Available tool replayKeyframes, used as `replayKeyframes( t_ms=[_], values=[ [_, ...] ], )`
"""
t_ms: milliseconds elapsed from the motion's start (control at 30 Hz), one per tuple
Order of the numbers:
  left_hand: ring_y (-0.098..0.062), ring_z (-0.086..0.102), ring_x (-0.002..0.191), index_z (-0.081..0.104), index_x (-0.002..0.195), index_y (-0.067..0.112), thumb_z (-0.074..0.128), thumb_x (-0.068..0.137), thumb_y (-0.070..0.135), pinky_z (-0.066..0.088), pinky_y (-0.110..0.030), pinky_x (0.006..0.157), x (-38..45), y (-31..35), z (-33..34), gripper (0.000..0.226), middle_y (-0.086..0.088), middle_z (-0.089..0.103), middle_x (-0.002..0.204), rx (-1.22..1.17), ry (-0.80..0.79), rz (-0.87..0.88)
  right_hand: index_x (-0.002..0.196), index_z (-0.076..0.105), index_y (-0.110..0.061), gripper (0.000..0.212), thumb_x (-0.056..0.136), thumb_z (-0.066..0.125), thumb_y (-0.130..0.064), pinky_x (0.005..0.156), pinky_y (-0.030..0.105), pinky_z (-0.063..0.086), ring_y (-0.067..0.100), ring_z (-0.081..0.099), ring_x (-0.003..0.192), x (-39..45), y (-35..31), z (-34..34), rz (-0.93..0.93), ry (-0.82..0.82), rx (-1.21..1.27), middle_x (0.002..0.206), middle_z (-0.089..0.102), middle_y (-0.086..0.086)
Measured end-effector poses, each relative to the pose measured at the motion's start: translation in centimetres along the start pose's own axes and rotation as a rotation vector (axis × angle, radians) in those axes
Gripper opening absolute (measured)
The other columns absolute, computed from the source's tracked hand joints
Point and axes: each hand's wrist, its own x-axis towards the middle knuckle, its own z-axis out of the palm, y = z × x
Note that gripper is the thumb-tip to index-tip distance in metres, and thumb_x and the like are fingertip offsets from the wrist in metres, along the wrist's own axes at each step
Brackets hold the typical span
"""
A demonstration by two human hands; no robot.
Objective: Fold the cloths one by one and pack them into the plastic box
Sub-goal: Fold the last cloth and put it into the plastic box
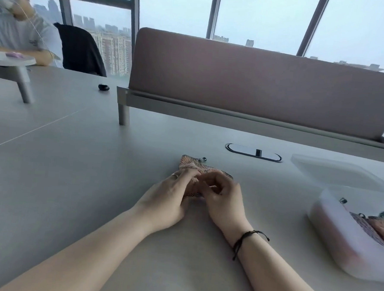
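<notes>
A small pink patterned cloth (193,163) lies on the grey table in front of me, partly hidden under my fingers. My left hand (168,198) grips its left side with curled fingers; a ring shows on one finger. My right hand (225,198) pinches the cloth's near right part, fingers curled, a black cord round the wrist. The translucent plastic box (338,242) sits at the right edge with folded pink cloths (370,226) inside it. Its lid (333,172) lies flat on the table behind it.
A pink desk divider (258,82) on a metal frame runs across the back. A cable port (253,152) is set in the table beyond the cloth. A small black object (103,87) lies far left. Another person (20,33) sits at the back left beside a raised stand (14,62).
</notes>
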Motion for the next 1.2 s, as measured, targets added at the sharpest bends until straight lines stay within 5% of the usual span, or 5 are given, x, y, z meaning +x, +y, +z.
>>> replayKeyframes(
  t_ms=[200, 533, 767, 900, 1200],
  values=[
    [-0.032, 0.068, 0.096, 0.053, 0.125, 0.030, 0.043, 0.088, 0.018, 0.055, -0.042, 0.071, -0.3, 0.9, 0.8, 0.040, -0.004, 0.072, 0.108, 0.031, 0.107, 0.066, 0.085, 0.075, -0.010, 0.036, 0.081, 0.055, 0.020, 0.079, 0.027, 0.057, 0.020, 0.073, 0.084, -2.0, -1.2, -1.6, 0.190, -0.086, 0.493, 0.087, 0.076, 0.012],
    [-0.007, 0.070, 0.084, 0.071, 0.106, 0.016, 0.050, 0.100, 0.031, 0.055, -0.028, 0.073, -1.3, 5.0, -1.8, 0.026, 0.009, 0.076, 0.089, -0.032, 0.228, 0.381, 0.070, 0.060, -0.028, 0.017, 0.082, 0.071, -0.033, 0.055, 0.020, 0.035, 0.005, 0.044, 0.054, -3.8, -1.2, -4.2, -0.106, -0.114, -0.195, 0.065, 0.055, -0.009],
    [0.004, 0.058, 0.073, 0.069, 0.097, 0.030, 0.053, 0.097, 0.034, 0.044, -0.011, 0.069, -1.4, 6.7, -10.5, 0.016, 0.005, 0.067, 0.077, -0.241, 0.469, 0.198, 0.058, 0.058, -0.026, 0.035, 0.086, 0.072, -0.040, 0.048, 0.023, 0.029, 0.005, 0.037, 0.045, -4.9, -1.3, -12.0, -0.074, -0.165, -0.332, 0.050, 0.052, -0.009],
    [-0.009, 0.063, 0.074, 0.074, 0.088, 0.029, 0.060, 0.092, 0.040, 0.049, -0.022, 0.070, -1.7, 7.0, -13.3, 0.019, 0.002, 0.072, 0.080, -0.350, 0.393, 0.144, 0.060, 0.057, -0.020, 0.045, 0.079, 0.070, -0.059, 0.053, 0.019, 0.031, 0.004, 0.037, 0.054, -5.8, -4.2, -15.3, -0.152, -0.158, -0.115, 0.059, 0.044, -0.006],
    [-0.016, 0.067, 0.066, 0.074, 0.085, 0.010, 0.062, 0.089, 0.019, 0.056, -0.021, 0.062, -0.6, 8.8, -13.0, 0.015, -0.007, 0.071, 0.079, -1.005, 0.180, -0.173, 0.076, 0.075, -0.012, 0.021, 0.085, 0.059, -0.018, 0.058, 0.022, 0.056, 0.012, 0.066, 0.061, -5.9, -9.8, -16.2, -0.002, -0.195, 0.802, 0.073, 0.070, 0.004]
  ],
)
